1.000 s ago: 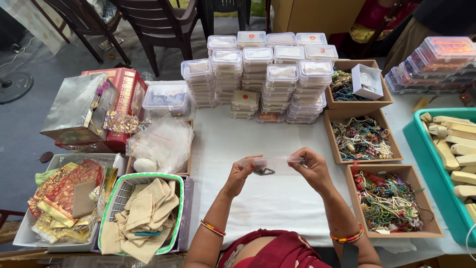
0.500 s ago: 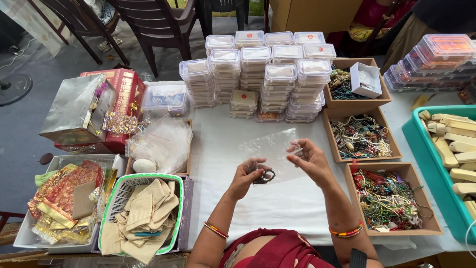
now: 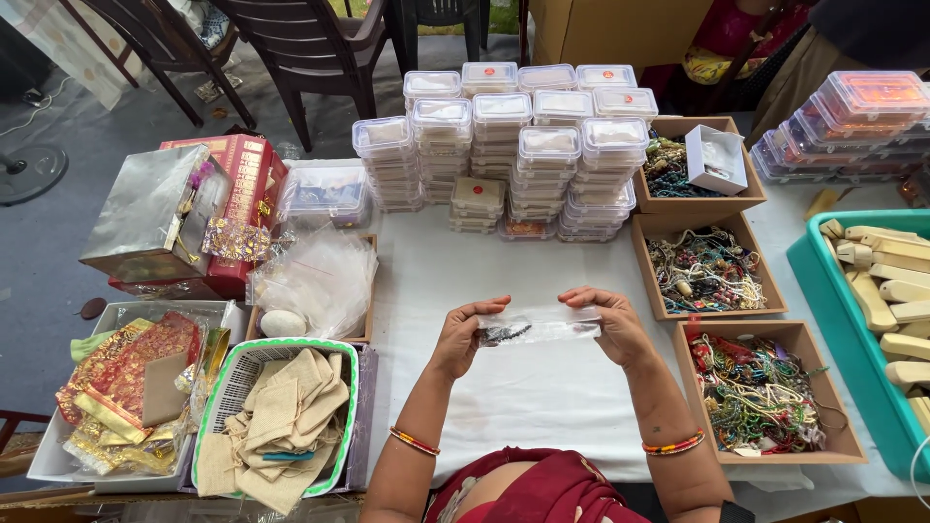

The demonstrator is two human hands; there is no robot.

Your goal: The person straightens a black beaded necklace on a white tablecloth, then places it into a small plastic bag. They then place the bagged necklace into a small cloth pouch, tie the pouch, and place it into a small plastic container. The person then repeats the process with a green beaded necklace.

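A small clear plastic pouch [image 3: 542, 325] is stretched flat between both hands above the white table [image 3: 504, 407]. Inside its left end lies a dark beaded piece [image 3: 504, 333]. My left hand [image 3: 465, 334] pinches the pouch's left end, and my right hand [image 3: 608, 322] pinches its right end. Both wrists wear red and gold bangles.
Stacks of clear lidded boxes [image 3: 513, 145] stand behind the hands. Three cardboard trays of beaded strings [image 3: 705, 269] line the right, beside a teal crate of wooden pieces [image 3: 886, 310]. At left are loose clear pouches [image 3: 315, 276], a mesh basket of cloth bags [image 3: 276, 416] and red boxes [image 3: 237, 189].
The pouch was tilted and loose in the hands, its dark piece hanging low; now it is pulled level and taut between both hands.
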